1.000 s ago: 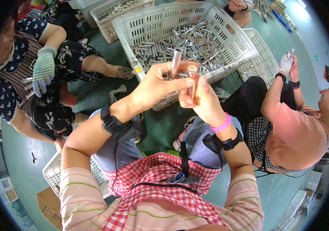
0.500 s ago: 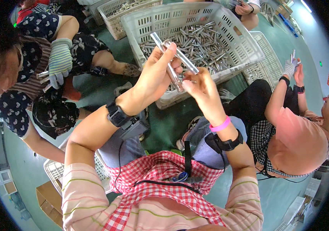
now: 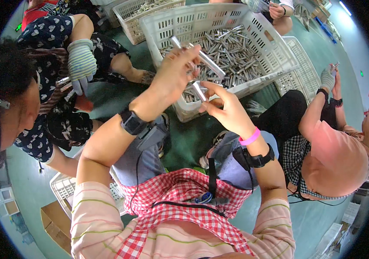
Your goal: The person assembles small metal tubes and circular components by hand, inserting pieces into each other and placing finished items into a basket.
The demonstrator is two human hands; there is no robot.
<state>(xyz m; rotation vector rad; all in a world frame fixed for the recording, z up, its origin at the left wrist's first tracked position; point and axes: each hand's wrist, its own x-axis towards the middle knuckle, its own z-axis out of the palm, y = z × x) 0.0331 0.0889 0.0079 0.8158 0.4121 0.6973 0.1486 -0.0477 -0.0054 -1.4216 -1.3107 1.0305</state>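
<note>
My left hand [image 3: 170,73] is closed around shiny metal tubes above the near side of a white crate [image 3: 275,71]. One metal tube [image 3: 211,64] sticks out of it toward the lower right. The short tip of another piece [image 3: 175,41] shows past its far side. Just below my left hand, my right hand [image 3: 229,108] has its thumb and forefinger around the near end of a metal tube [image 3: 199,91]. The left fingers hide whether this end and the far tip belong to one tube. Several loose metal tubes [image 3: 232,49] fill the crate's bottom.
A co-worker on the left holds metal pieces in a striped glove [image 3: 82,60]. Another on the right wears a pink top [image 3: 331,159]. A second white crate [image 3: 134,23] stands behind, and a perforated white crate [image 3: 299,75] at right. A cardboard box [image 3: 56,220] sits lower left.
My left fingers have loosened and spread somewhat around the tubes. My right hand has shifted slightly down and right, with thumb and forefinger now at a tube's near end. The left co-worker leans in.
</note>
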